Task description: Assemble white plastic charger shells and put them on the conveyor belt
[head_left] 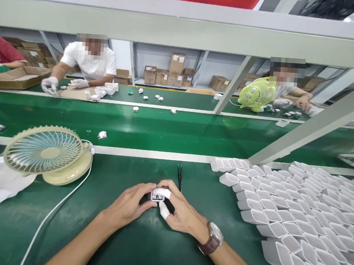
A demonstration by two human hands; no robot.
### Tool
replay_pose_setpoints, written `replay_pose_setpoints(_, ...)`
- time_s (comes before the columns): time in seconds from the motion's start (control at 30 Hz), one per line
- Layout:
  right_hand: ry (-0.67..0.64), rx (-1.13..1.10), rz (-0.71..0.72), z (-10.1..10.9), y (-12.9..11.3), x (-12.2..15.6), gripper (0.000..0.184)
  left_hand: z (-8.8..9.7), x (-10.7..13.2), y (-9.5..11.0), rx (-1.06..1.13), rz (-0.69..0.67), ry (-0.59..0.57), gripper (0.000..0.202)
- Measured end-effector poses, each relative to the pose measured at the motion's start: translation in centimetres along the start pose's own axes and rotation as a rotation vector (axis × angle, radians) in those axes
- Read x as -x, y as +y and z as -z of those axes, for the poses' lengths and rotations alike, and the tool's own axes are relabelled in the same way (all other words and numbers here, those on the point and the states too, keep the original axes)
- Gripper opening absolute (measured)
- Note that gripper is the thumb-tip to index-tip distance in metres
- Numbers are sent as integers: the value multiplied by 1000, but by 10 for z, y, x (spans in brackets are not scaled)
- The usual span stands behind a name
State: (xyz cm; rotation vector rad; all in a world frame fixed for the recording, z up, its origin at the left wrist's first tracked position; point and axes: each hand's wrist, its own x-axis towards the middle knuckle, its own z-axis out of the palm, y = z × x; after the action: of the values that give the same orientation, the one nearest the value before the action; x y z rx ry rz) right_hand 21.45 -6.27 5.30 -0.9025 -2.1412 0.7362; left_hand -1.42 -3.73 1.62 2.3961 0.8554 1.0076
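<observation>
Between my hands is a small white plastic housing (157,197) with dark parts showing in its open end. My left hand (128,204) grips it from the left with thumb and fingers. From the right, my right hand (181,208) pinches the same housing; white finger cots cover its thumb and one finger. A watch with a brown strap (211,240) is on my right wrist. Just beyond my right hand, black tweezers (180,177) lie on the green table (120,249). My fingers hide much of the housing.
Rows of white open-ended casings (298,213) fill the right side. A cream fan (50,152) with a white cable (58,205) stands at left. A slanted post (314,122) rises at right. Across the green belt (153,131), with small white parts on it, people work.
</observation>
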Motion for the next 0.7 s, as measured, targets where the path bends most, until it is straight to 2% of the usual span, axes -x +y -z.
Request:
replay_pose_setpoints(0.2,57,-10,-25,-1,3,1,32,-1,1,-3,24,19,3,45)
replay_pose_setpoints(0.37,-14,-8,-51,-1,3,1,36,-2,2,-4,23,9,-19,39)
replay_pose_setpoints(0.57,76,-41,-48,-1,7,4,34,1,-2,-5,59,-1,15,35)
replay_pose_setpoints(0.7,61,-99,-65,-5,10,4,28,6,-6,0,116,-13,-3,30)
